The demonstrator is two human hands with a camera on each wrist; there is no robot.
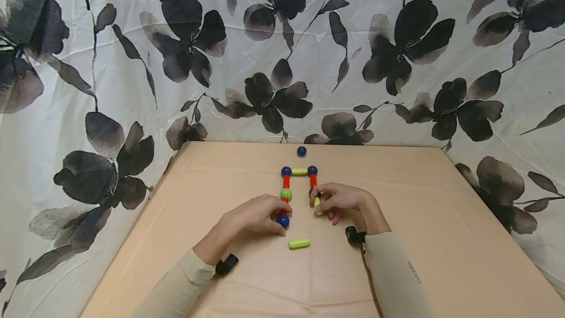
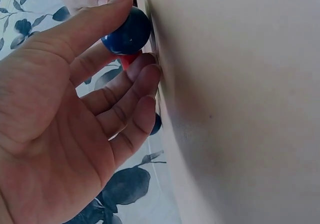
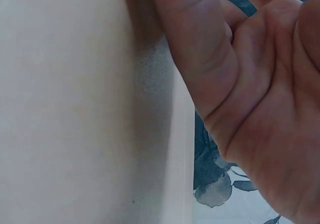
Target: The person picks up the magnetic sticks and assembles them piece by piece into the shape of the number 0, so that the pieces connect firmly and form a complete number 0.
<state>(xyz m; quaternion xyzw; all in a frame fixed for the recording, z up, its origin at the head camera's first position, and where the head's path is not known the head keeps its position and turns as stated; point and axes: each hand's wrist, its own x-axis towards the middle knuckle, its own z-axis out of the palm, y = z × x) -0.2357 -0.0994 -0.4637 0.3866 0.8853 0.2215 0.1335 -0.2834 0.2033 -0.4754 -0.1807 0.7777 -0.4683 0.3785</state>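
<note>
An open frame of coloured rods and balls lies on the table. Two blue balls [image 1: 286, 171] mark its far corners, joined by a yellow-green rod [image 1: 299, 172]. On its left side, a green ball [image 1: 286, 194] sits between red rods [image 1: 286, 181]. My left hand [image 1: 253, 216] holds the blue ball [image 2: 127, 32] at the near left end, thumb on one side and fingers round the other. My right hand [image 1: 342, 200] pinches a yellow-green rod [image 1: 317, 205] by the right side's near end, where fingers partly cover another blue ball. The right wrist view shows mostly palm.
A loose yellow-green rod [image 1: 299, 244] lies nearer to me, between the forearms. One loose blue ball [image 1: 302, 151] rests close to the far edge of the tan table [image 1: 397, 175]. Behind the table hangs a floral cloth [image 1: 335, 63].
</note>
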